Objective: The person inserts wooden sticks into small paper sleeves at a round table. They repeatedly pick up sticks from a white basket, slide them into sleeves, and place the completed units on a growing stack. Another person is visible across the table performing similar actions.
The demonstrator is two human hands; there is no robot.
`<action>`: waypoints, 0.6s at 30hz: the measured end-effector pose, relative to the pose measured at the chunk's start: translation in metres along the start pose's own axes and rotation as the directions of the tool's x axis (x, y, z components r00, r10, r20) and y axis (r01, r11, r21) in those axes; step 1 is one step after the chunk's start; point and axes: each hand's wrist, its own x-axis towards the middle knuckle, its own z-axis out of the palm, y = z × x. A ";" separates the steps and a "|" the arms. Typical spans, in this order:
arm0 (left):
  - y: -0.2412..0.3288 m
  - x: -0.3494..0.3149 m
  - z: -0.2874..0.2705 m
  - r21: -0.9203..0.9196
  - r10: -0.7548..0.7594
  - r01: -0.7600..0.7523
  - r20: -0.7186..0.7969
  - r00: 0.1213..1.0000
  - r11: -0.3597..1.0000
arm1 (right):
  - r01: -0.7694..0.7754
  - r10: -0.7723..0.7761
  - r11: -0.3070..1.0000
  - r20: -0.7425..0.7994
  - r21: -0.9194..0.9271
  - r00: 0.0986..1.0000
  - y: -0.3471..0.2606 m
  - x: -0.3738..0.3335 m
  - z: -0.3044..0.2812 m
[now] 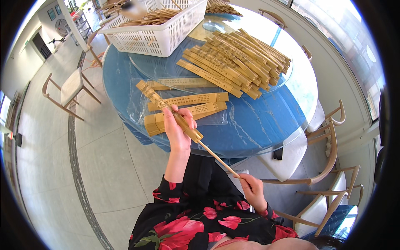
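Note:
Over the near edge of the table, my left hand [178, 132] is closed around a slim gold paper sleeve [155, 97] with printing on it. The sleeve slants, its mouth facing down toward me. Pale wooden chopsticks [217, 158] reach into that mouth; whether one or a pair, I cannot tell. My right hand [254, 193] pinches their outer end, close to my body. Just beyond my left hand, flat gold sleeves [196, 99] lie fanned on a clear plastic bag [221, 119], with a thicker stack [155, 125] beside my wrist.
A large heap of gold sleeves [237, 58] lies on the glass turntable [291, 62]. At the back left stands a white plastic basket [166, 41] of loose chopsticks [150, 17]. Wooden chairs [71, 85] stand around; a dark phone [278, 153] rests on a white seat [287, 160] at right.

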 end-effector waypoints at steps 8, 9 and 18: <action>0.002 -0.003 0.007 0.025 -0.021 0.020 0.031 0.999 0.999 | -0.055 0.048 0.995 0.083 0.080 0.995 -0.013 0.032 0.034; 0.003 -0.004 0.009 0.037 -0.028 0.027 0.031 0.999 0.999 | -0.030 0.024 0.996 0.074 0.089 0.997 -0.018 0.038 0.041; 0.003 -0.003 0.000 -0.023 -0.125 0.131 0.177 0.976 0.991 | 0.109 -0.112 0.993 0.071 0.050 0.991 -0.047 0.086 0.075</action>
